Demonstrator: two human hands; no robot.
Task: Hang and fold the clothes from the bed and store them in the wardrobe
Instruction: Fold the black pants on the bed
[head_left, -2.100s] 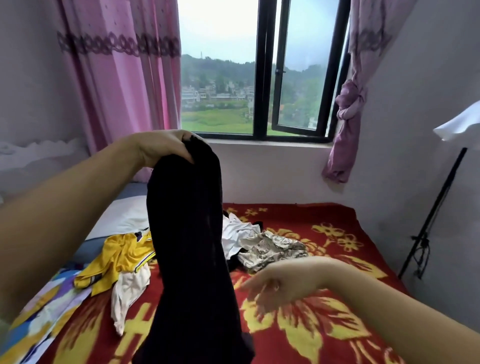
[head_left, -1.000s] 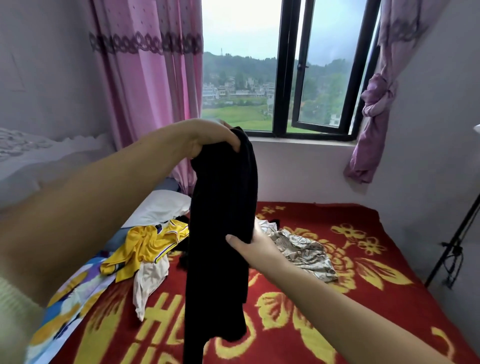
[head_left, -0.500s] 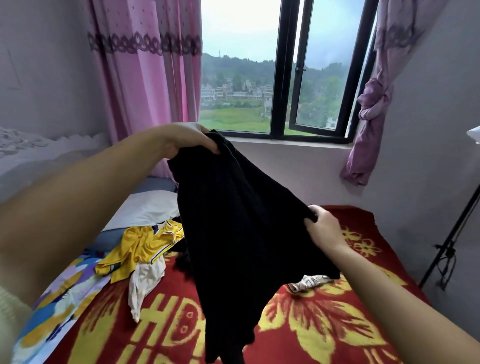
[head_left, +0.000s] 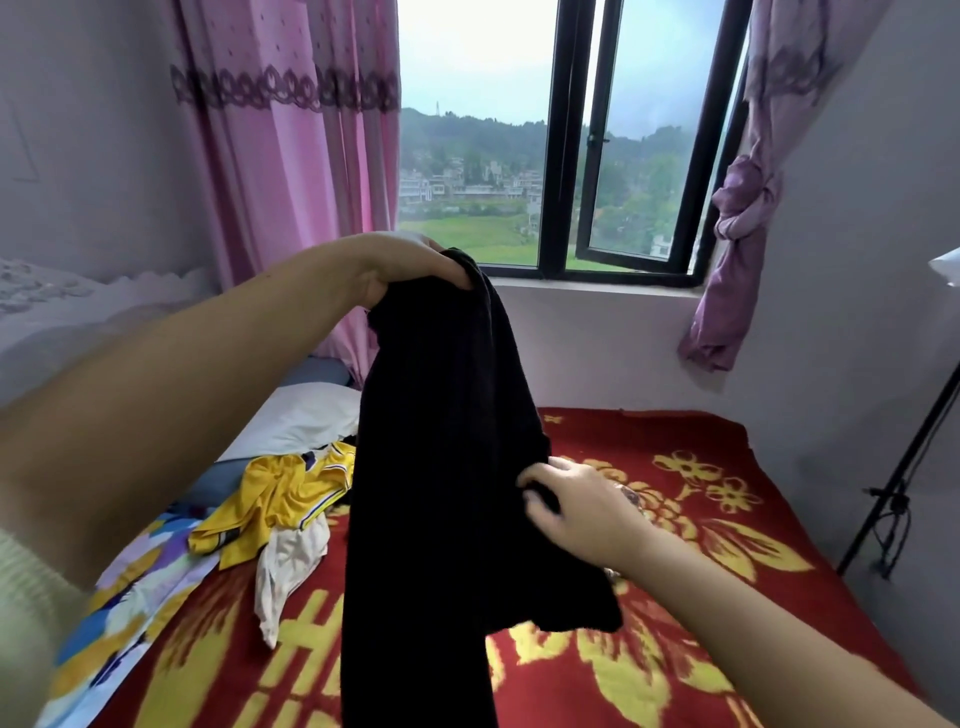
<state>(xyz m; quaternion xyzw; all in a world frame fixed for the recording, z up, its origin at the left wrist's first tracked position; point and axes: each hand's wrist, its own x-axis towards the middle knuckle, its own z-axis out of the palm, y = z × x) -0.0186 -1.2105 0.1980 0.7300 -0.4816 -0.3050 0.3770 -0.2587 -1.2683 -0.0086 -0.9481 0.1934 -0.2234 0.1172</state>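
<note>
A black garment (head_left: 441, 467) hangs in the air over the bed. My left hand (head_left: 410, 267) grips its top end, raised in front of the window. My right hand (head_left: 576, 509) holds the garment's right edge lower down, fingers curled into the cloth. On the red blanket (head_left: 701, 519) with yellow flowers lie a yellow shirt (head_left: 280, 493) and a white garment (head_left: 285, 566) to the left of the black one. A patterned garment behind my right hand is mostly hidden.
A white pillow (head_left: 301, 421) lies at the bed's head on the left, with a colourful sheet (head_left: 119, 603) along the near left edge. Pink curtains (head_left: 291, 182) frame the window (head_left: 571, 156). A black stand (head_left: 904, 478) leans by the right wall.
My right hand has come back in towards the hanging cloth and lower, so the garment that was spread wide now hangs narrower. The left hand stays raised.
</note>
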